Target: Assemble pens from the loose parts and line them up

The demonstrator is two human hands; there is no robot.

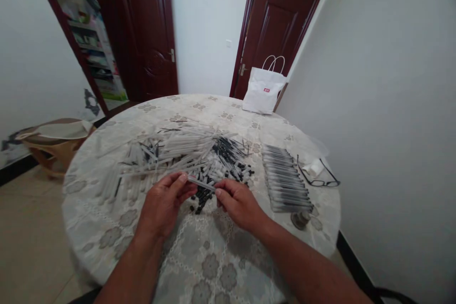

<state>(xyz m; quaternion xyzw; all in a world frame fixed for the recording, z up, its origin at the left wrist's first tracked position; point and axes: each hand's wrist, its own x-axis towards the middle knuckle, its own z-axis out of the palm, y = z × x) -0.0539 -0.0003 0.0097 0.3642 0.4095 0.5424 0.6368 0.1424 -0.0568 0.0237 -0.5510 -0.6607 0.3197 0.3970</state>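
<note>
A clear pen barrel point(201, 183) lies between my hands, slanting slightly down to the right. My left hand point(166, 199) pinches its left end, and my right hand point(235, 200) pinches the other end. Whether a refill sits inside the barrel is too blurred to tell. Right behind my fingers spreads a heap of loose whitish pen barrels point(185, 145). Small black pen parts point(204, 198) lie under and behind the held barrel. Thin dark sticks, likely refills point(228, 149), are piled at the right side of the heap.
A neat row of pens with dark insides point(285, 175) lies at the right. Beside it are eyeglasses point(320, 182), a roll of tape point(299, 219) and a crumpled white item point(315, 167). A white paper bag point(264, 90) stands at the table's far edge. Left of the table is a wooden stool point(57, 152).
</note>
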